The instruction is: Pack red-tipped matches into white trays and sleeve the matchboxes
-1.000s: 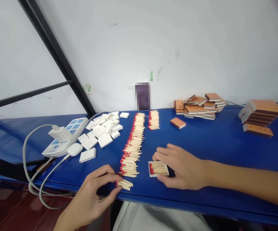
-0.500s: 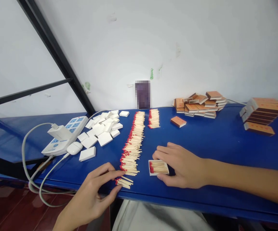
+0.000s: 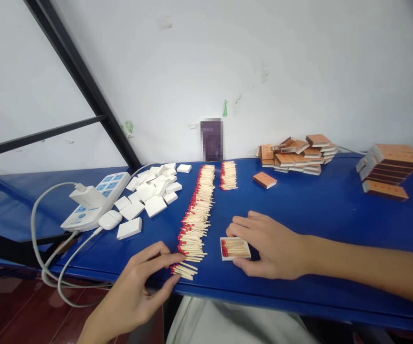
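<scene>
With thumb and index finger, my left hand (image 3: 140, 282) pinches a small group of matches (image 3: 185, 271) by their red-headed end; they lie at the near end of a long row. That row of matches (image 3: 197, 210) runs back toward the wall, red heads to the left. My right hand (image 3: 270, 243) grips a white matchbox tray (image 3: 235, 259) on the table, fingers at its far side and thumb at its near side. Inside the tray lie matches (image 3: 233, 248), heads to the left. A shorter row of matches (image 3: 229, 176) lies farther back.
White trays (image 3: 145, 191) lie heaped at left, beside a power strip (image 3: 100, 200) with cables and a white mouse-shaped object (image 3: 110, 219). Orange matchbox sleeves (image 3: 299, 155) are piled at back right, one sleeve (image 3: 264, 180) apart. Stacked matchboxes (image 3: 392, 165) stand farther right. A pixelated dark panel (image 3: 212, 141) leans on the wall.
</scene>
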{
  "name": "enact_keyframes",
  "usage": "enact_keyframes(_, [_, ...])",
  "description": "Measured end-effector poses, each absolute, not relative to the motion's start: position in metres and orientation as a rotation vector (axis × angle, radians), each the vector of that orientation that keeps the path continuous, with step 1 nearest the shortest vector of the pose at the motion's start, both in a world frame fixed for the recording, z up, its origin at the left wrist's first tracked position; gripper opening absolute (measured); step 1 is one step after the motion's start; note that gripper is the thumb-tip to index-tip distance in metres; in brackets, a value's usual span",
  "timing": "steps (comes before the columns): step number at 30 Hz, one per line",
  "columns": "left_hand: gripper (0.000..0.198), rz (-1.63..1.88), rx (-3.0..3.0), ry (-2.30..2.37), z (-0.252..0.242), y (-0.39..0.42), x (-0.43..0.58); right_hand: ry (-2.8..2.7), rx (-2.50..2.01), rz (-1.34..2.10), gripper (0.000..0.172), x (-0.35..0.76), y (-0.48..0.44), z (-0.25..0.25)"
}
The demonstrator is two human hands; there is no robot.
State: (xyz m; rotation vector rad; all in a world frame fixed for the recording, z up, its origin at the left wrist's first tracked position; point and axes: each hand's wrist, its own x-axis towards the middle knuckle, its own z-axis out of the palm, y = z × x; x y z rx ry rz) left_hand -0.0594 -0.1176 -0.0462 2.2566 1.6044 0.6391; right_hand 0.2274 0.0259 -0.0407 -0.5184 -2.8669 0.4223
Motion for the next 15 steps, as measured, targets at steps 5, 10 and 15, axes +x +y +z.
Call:
enact_keyframes(5, [0.024, 0.677, 2.276, 1.589, -0.0468, -0.1177, -0.0587, -2.859, -0.506, 0.416, 0.025, 0.2271, 0.0258, -0.0403])
enact_keyframes(10, [0.024, 0.668, 2.281, 1.583, -0.0464, -0.1174, -0.0589, -2.866, -0.506, 0.419, 0.025, 0.2269, 0.0256, -0.0401])
enact_keyframes(15, [0.023, 0.670, 2.282, 1.584, -0.0465, -0.1168, -0.0584, -2.859, -0.507, 0.420, 0.025, 0.2266, 0.0262, -0.0408])
